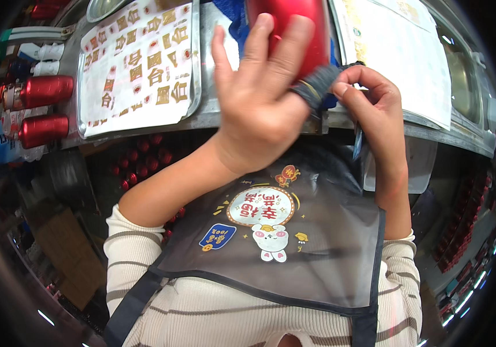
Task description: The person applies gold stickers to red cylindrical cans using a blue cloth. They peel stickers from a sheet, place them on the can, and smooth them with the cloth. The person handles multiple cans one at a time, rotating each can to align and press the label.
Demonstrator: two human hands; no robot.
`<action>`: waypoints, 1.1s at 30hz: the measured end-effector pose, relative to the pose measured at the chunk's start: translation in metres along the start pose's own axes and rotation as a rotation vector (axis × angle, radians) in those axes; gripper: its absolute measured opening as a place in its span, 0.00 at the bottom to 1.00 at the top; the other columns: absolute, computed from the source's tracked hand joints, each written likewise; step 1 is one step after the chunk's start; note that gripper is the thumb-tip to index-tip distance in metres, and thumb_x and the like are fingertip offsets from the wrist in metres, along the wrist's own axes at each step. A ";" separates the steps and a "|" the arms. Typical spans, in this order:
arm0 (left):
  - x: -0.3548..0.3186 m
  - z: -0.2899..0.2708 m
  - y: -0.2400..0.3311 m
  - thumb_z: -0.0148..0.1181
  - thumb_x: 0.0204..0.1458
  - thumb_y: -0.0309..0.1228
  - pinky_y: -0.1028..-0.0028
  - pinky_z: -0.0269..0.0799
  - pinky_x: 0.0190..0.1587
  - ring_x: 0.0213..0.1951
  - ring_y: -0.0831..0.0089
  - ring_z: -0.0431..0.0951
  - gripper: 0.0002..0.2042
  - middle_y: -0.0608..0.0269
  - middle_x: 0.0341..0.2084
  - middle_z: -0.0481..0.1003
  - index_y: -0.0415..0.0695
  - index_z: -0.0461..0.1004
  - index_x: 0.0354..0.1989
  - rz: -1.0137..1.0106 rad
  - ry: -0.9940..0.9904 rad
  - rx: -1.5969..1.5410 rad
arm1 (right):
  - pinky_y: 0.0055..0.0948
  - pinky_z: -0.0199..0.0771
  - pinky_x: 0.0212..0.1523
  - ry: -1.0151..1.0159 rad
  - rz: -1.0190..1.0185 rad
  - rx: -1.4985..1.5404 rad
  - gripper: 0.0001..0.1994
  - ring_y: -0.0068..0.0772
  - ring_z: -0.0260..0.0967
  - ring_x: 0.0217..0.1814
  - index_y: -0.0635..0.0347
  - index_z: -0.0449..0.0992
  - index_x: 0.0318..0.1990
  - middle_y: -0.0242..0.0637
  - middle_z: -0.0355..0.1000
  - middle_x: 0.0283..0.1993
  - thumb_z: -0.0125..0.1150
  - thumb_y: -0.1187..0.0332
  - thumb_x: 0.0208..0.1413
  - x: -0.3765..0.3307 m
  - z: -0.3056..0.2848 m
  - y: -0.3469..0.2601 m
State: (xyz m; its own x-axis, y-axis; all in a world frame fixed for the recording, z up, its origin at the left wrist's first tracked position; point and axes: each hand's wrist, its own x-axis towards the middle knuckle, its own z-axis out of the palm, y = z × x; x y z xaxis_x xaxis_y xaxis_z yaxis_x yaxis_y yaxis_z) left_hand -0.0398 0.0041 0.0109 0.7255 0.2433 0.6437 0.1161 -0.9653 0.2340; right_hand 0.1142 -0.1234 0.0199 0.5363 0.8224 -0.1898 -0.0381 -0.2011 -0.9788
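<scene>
Metal worktable [208, 115], red container [287, 8] beneath spread left fingers [290, 49], right fingers [370, 76] pinching dark thumb wrap [316, 89]

A flat metal tray [196, 58] lies on the table [208, 118] in the upper left of the frame, lined with white paper [144, 75] printed in gold and red. Beyond it, at the top edge, shows part of a metal bowl [104, 7]. Two shiny red containers [48, 91] lie on their sides at the left, one nearer the bottom than the other. White sheets [404, 75] spread across the upper right, beside a curved metal dish [468, 95]. Below the table, a translucent box [415, 165] stands right of centre, small red objects [142, 168] cluster left of centre, brown cardboard [71, 254] shows lower left, and red items [461, 222] line the lower right.
</scene>
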 end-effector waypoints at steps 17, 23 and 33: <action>-0.068 -0.011 -0.013 0.73 0.44 0.28 0.42 0.50 0.66 0.64 0.49 0.68 0.18 0.36 0.65 0.62 0.35 0.80 0.44 -0.330 -0.036 -0.301 | 0.11 0.58 0.23 -0.003 -0.049 0.119 0.06 0.06 0.61 0.23 0.65 0.77 0.33 0.25 0.72 0.27 0.65 0.71 0.56 -0.006 0.015 -0.010; -0.060 -0.010 -0.020 0.72 0.44 0.26 0.39 0.49 0.65 0.63 0.46 0.68 0.17 0.37 0.65 0.62 0.35 0.80 0.44 -0.162 -0.044 -0.199 | 0.10 0.54 0.25 0.033 -0.072 -0.006 0.05 0.06 0.58 0.26 0.62 0.75 0.32 0.20 0.68 0.28 0.65 0.73 0.55 -0.007 0.018 -0.004; -0.038 -0.017 -0.018 0.70 0.42 0.20 0.37 0.48 0.65 0.66 0.43 0.64 0.18 0.36 0.64 0.63 0.40 0.81 0.45 0.002 -0.103 -0.106 | 0.10 0.57 0.23 0.032 -0.088 0.004 0.05 0.05 0.62 0.24 0.65 0.76 0.31 0.24 0.72 0.27 0.65 0.73 0.55 -0.005 0.016 -0.001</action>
State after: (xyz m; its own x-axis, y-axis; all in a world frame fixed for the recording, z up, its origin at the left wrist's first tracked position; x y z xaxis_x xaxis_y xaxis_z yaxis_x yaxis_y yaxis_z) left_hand -0.0806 0.0138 -0.0057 0.7921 0.2254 0.5673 0.0465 -0.9489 0.3121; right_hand 0.0986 -0.1188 0.0202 0.5639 0.8196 -0.1010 0.0069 -0.1269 -0.9919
